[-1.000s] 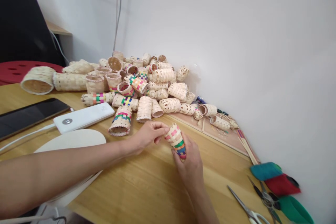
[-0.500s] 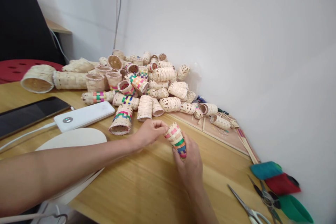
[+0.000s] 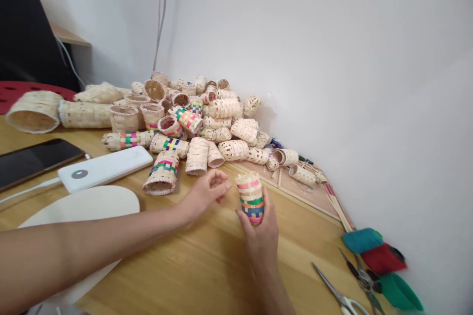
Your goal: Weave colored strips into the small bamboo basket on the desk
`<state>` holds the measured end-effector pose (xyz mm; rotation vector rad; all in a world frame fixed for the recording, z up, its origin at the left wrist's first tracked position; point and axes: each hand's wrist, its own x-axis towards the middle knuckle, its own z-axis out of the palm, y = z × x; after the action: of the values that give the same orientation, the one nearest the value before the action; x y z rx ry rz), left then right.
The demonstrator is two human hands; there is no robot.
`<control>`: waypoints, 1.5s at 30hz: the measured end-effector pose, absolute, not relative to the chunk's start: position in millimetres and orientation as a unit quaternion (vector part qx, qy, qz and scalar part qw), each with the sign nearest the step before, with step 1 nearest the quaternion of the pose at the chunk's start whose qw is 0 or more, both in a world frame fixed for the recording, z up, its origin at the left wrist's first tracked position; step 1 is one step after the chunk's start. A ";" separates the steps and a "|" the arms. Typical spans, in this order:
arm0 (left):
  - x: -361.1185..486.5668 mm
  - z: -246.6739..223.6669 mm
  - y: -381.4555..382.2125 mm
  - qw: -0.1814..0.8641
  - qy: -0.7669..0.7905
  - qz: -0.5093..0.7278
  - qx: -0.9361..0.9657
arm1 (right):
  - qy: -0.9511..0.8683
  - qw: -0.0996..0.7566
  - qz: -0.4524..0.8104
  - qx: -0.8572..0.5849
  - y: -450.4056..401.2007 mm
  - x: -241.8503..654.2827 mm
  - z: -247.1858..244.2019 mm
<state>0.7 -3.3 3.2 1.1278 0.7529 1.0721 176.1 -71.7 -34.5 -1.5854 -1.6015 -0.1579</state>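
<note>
A small woven bamboo basket [image 3: 252, 199] with pink, green, orange and blue bands stands nearly upright in my right hand [image 3: 261, 236]. The thumb lies on its left side and the fingers wrap around its right side. Uneven strip ends stick up along its top rim. My left hand [image 3: 207, 191] is just left of that rim, with a small gap between them. Its fingers are loosely bent, the thumb is apart from them, and no object shows in it. Behind the hands lies a pile of similar woven baskets [image 3: 196, 155], some plain and some banded.
A white power bank [image 3: 107, 167] and a dark phone [image 3: 37, 160] lie at left, beside a pale rounded board [image 3: 107, 202]. Scissors [image 3: 336, 288], pliers [image 3: 364, 280] and a green roll [image 3: 401, 293] are at lower right. Thin strips [image 3: 340, 206] lie along the white wall.
My left hand has come off the basket's rim and moved slightly left. The basket has turned more upright in my right hand. The view has shifted a little to the right.
</note>
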 end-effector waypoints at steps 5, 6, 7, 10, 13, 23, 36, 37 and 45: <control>5.8 -0.9 -11.2 0.719 0.277 0.422 0.478 | -0.684 0.391 -0.082 -0.610 -72.4 163.0 -39.6; 5.2 0.8 -11.3 0.721 0.267 0.421 0.481 | -0.692 0.384 -0.087 -0.605 -73.3 159.1 -39.1; 4.3 2.7 -11.2 0.720 0.259 0.421 0.487 | -0.699 0.379 -0.094 -0.599 -74.4 155.5 -38.3; 1.8 7.0 -9.7 0.712 0.251 0.420 0.503 | -0.712 0.369 -0.116 -0.586 -77.0 149.3 -35.8; 1.3 6.1 -8.3 0.711 0.245 0.416 0.511 | -0.721 0.357 -0.138 -0.578 -78.0 150.3 -35.7; 3.0 -4.5 -5.2 0.680 0.255 0.411 0.550 | -0.724 0.344 -0.176 -0.571 -77.6 153.4 -39.2; 2.0 -5.0 -4.2 0.660 0.264 0.415 0.567 | -0.723 0.347 -0.182 -0.568 -78.8 151.6 -39.4; 2.0 -4.8 -4.2 0.662 0.262 0.415 0.567 | -0.723 0.348 -0.181 -0.569 -78.8 151.7 -39.4; 1.1 -3.0 -3.4 0.652 0.258 0.429 0.569 | -0.724 0.350 -0.153 -0.574 -79.4 151.6 -35.9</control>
<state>1.1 -3.4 -3.0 1.2916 0.5848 0.9740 151.6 -79.4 -35.9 -1.4862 -1.8758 -0.3969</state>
